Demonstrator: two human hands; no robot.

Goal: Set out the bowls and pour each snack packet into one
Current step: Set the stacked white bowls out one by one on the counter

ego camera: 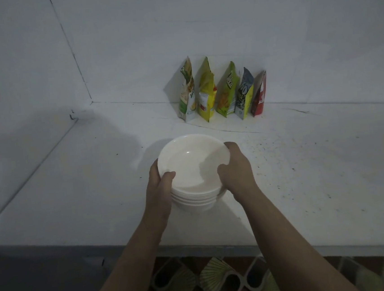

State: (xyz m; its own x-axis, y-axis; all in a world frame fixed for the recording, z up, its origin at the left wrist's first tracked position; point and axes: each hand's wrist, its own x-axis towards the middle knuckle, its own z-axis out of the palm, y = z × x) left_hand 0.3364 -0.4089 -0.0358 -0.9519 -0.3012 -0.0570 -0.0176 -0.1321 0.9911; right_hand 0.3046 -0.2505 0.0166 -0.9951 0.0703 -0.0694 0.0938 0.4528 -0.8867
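1. Nearest us, our left hand (pixel 160 183) and right hand (pixel 234 164) grip the stack of white bowls (pixel 193 168) from both sides, thumbs curled over the top rim, fingers wrapped around it.
2. The stack sits upright, mouths up, over the table (pixel 73 192).
3. Farther back, five snack packets (pixel 222 90) stand upright in a row against the wall.

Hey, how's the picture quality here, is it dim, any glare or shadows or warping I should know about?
Head view: dim and greyish overall; a small glare spot sits inside the top bowl of the stack of bowls; a soft dark shadow falls on the table left of the stack; wide-angle bending curves the table's edges; print on the snack packets is too soft to read; both hands look sharp enough.
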